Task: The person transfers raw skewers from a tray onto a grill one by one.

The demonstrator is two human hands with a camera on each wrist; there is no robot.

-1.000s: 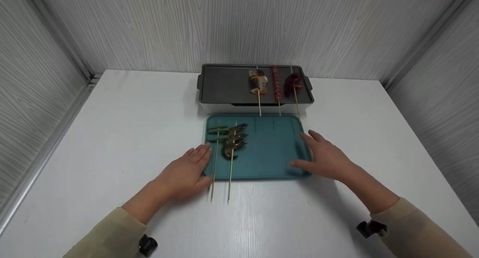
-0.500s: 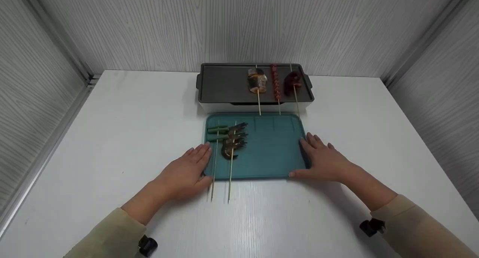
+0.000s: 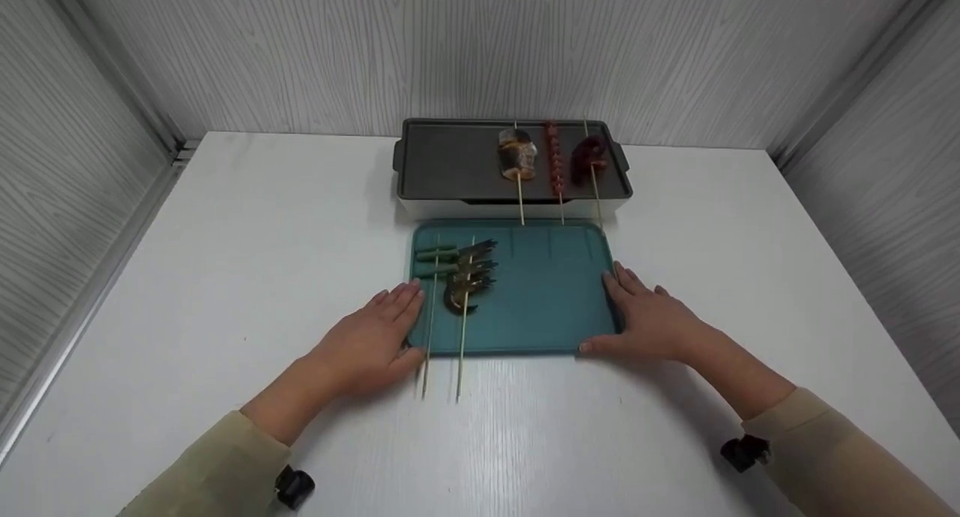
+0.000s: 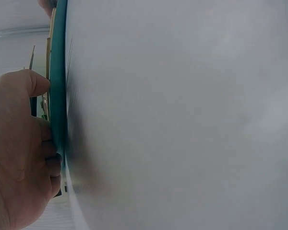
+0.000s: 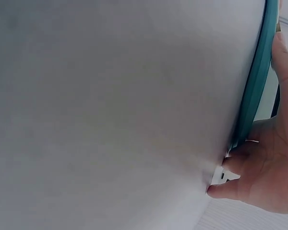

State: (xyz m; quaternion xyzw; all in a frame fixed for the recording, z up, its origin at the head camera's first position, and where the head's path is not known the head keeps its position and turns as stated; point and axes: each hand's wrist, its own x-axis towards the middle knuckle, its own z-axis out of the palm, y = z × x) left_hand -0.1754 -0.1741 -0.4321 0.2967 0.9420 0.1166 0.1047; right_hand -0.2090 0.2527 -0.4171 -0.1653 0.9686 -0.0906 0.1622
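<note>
In the head view a teal tray (image 3: 540,299) lies on the white table. My left hand (image 3: 371,344) rests against its left edge, fingers extended, thumb by the front left corner. On the opposite edge sits my right hand (image 3: 652,322), fingers fairly straight, thumb at the front right corner. The tray's left half carries a shrimp skewer (image 3: 463,337) and a skewer of green pieces (image 3: 442,270), sticks jutting over the front rim. Both wrist views show the tray's rim (image 4: 59,57) (image 5: 259,76) from the side, with each thumb touching it.
Behind the tray stands a dark grill plate (image 3: 450,160) on a white base. Three skewers lie on its right side: a chunky fish-like piece (image 3: 517,157), small red beads (image 3: 554,160) and a dark red piece (image 3: 587,160). Grey wood-grain walls (image 3: 480,52) enclose the table.
My right hand has come down onto the tray's right edge, its thumb and fingers now against the rim. My left hand has stayed put. The head view has shifted slightly.
</note>
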